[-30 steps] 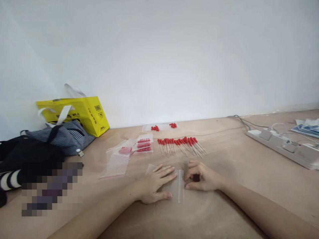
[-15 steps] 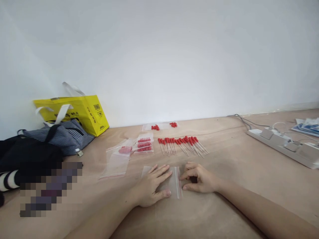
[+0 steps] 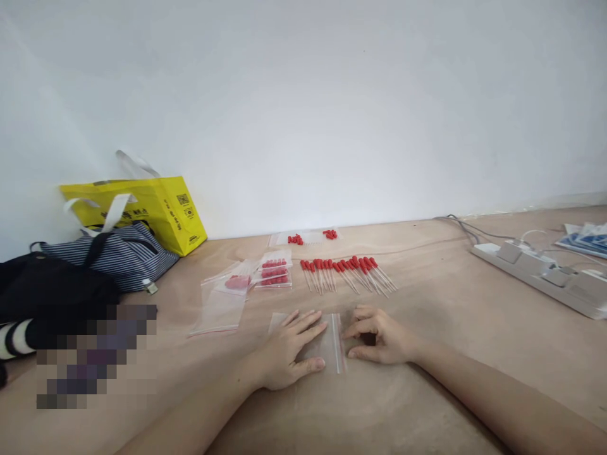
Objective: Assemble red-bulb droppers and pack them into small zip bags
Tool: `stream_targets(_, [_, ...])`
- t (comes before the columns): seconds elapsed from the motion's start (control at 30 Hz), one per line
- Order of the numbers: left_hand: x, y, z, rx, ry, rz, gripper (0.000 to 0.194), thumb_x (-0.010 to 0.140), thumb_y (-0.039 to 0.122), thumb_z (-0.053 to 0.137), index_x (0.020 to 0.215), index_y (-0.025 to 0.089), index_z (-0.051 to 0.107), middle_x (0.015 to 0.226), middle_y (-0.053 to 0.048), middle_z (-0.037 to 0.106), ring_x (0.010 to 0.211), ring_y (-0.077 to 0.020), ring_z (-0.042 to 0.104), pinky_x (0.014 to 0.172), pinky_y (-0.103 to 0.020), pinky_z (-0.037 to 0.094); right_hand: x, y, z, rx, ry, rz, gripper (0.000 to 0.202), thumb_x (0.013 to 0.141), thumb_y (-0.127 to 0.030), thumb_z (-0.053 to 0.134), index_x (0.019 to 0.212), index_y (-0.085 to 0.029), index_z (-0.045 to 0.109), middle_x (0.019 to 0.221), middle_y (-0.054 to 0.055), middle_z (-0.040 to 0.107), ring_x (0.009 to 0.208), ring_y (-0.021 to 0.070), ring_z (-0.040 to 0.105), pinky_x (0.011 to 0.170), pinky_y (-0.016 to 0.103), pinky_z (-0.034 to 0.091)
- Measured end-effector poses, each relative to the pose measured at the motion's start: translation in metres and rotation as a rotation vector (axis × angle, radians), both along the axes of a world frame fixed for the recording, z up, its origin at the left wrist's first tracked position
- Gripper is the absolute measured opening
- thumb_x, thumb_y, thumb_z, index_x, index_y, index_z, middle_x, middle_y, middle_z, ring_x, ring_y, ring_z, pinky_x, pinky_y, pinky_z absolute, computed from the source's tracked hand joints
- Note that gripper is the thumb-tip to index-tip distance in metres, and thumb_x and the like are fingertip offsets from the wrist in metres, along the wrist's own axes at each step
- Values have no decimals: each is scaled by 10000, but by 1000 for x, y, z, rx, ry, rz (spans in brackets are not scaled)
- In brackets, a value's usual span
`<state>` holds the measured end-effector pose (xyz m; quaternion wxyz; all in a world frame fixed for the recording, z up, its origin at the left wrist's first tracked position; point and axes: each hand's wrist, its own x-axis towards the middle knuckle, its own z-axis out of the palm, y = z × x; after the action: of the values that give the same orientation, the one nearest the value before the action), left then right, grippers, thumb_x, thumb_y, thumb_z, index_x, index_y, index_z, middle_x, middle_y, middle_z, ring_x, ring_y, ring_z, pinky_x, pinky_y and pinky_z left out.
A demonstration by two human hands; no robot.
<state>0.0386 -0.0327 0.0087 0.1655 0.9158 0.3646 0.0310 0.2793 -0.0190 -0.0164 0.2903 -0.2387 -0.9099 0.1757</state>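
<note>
A clear zip bag (image 3: pixel 331 341) lies flat on the table, its zip strip toward the right. My left hand (image 3: pixel 290 354) rests on it with the fingers spread. At the bag's right edge is my right hand (image 3: pixel 377 336), fingers curled and thumb apart, with nothing visible between them. Beyond the hands lies a row of red-capped droppers (image 3: pixel 351 266) with thin clear stems. Filled bags of red caps (image 3: pixel 274 273) are stacked to their left, beside more clear bags (image 3: pixel 220 309). Near the wall lie further bagged droppers (image 3: pixel 313 239).
At the left stand a yellow bag (image 3: pixel 180 221), a striped bag (image 3: pixel 142 259) and a black bag (image 3: pixel 61 284). A white power strip (image 3: pixel 545 278) with cables lies at the right, near blue-and-white packets (image 3: pixel 583 239). A wall rises behind the table (image 3: pixel 455 316).
The view has shifted slightly. Both hands keep nearly the same pose on and beside the clear bag.
</note>
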Motion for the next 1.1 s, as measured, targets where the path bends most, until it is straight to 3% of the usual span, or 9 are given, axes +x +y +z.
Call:
stream_targets(0.47, [-2,1,-3,9,-34,-10,591,806,525,399,1318,261,265,1410,-59,213,1286,-229,198,1051,-468,134,0,0,1,3,0,0,271,736,-392,588,872,-167,656,663,26,521,671,137,470,635,279,374])
stream_targets(0.83, [-1,0,-3,20,-41,2,630,807,532,387,1340,251,202,1414,-58,209,1292,-223,179,1051,-458,156,-10,-6,3,27,-76,45,315,744,-407,561,949,-178,630,903,76,579,835,179,491,766,343,365])
stream_targets(1.1, [-3,1,-9,8,-97,49,663,803,516,407,1346,201,193,1404,-74,238,1289,-230,184,1053,-447,172,-14,-9,8,40,-228,201,672,690,-569,538,1227,-175,446,1188,126,495,1078,245,435,893,382,295])
